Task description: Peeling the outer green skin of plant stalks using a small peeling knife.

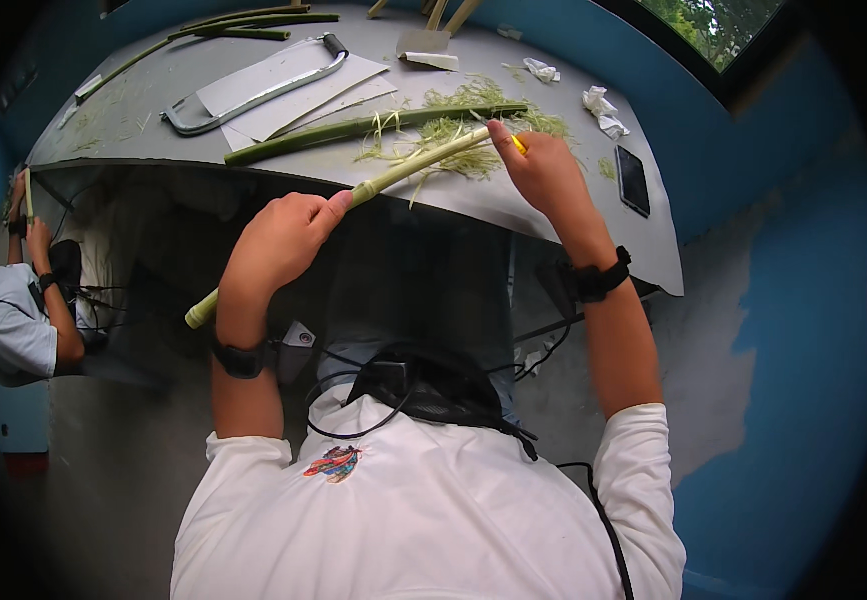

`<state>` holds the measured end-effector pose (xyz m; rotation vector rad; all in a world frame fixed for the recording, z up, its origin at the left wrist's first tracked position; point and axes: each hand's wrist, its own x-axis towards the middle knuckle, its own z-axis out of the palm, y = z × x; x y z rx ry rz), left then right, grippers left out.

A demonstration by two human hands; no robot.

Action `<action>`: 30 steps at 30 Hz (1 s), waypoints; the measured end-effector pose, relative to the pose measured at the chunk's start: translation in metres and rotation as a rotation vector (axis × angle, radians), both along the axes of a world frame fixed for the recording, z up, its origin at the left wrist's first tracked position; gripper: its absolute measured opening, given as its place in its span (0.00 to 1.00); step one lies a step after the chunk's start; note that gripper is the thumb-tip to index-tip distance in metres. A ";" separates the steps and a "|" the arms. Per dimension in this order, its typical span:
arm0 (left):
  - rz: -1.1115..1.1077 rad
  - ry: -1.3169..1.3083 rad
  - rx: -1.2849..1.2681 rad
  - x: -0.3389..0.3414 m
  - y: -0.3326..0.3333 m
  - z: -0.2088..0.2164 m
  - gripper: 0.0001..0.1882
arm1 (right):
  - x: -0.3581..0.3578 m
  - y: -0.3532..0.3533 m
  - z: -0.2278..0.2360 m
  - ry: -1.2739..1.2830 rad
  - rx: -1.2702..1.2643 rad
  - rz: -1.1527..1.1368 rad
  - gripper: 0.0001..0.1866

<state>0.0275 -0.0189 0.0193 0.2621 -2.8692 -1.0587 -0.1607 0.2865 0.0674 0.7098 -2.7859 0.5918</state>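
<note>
Gripping a long, pale-green, peeled bamboo stalk [414,173] in the closed left hand [289,238], just off the near edge of a grey flat-topped table [654,250]. Slanted lengthwise from that hand, rightward and inward over the table. Holding a slim yellow-handled knife [521,145] in the closed right hand [542,172], above the table, nearer the stalk's far end. Too close to tell whether touching.

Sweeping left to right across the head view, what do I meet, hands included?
Co-worker in a white shirt, left hand around the pale stalk, right hand holding a yellow tool, dark phone.
</note>
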 end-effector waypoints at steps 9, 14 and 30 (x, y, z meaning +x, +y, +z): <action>0.106 0.078 -0.296 0.001 0.027 0.018 0.37 | 0.006 -0.001 -0.024 0.038 0.159 -0.041 0.43; 0.105 0.090 -0.328 0.002 0.031 0.004 0.36 | -0.002 0.005 -0.042 0.014 0.166 -0.066 0.43; 0.150 0.100 -0.266 0.011 0.006 -0.002 0.37 | -0.031 0.018 -0.029 -0.077 -0.108 -0.160 0.48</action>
